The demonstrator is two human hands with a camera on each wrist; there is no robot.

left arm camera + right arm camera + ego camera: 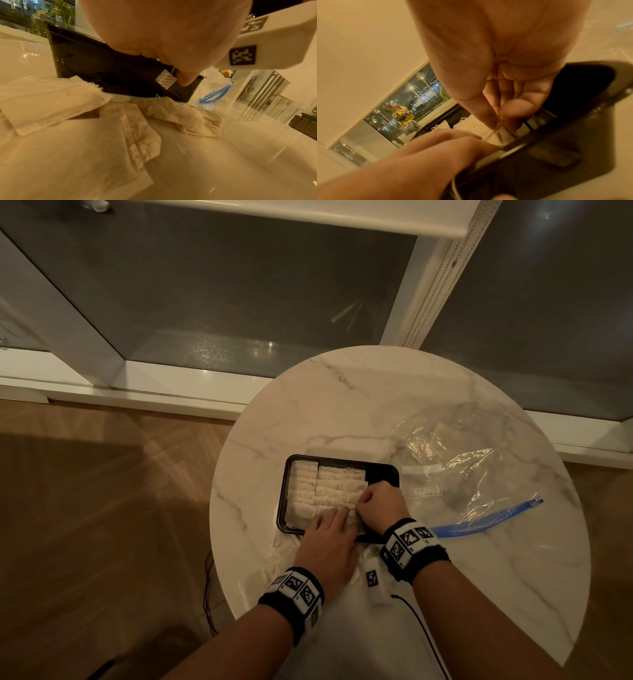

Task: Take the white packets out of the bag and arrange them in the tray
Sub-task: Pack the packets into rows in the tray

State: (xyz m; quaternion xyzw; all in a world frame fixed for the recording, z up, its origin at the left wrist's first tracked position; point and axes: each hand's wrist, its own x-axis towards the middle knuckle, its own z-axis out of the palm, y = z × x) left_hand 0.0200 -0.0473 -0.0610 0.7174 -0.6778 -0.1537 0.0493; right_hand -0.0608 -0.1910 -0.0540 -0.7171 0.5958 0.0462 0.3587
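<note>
While the right hand (378, 503) is pinching a white packet (502, 136) into the black tray (383, 470) and the left hand (329, 537) is pressing flat beside it, trailing strings are risking snagging, dislodging arranged rows.

table (359, 405): glossy marble | tray (387, 470): shiny black plastic | packets (322, 487): matt fibrous paper | bag (455, 460): clear crinkled plastic

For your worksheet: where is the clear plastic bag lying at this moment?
In the head view, the clear plastic bag lies flat on the marble table, right of the black tray, its blue zip strip nearest the right hand.
</note>
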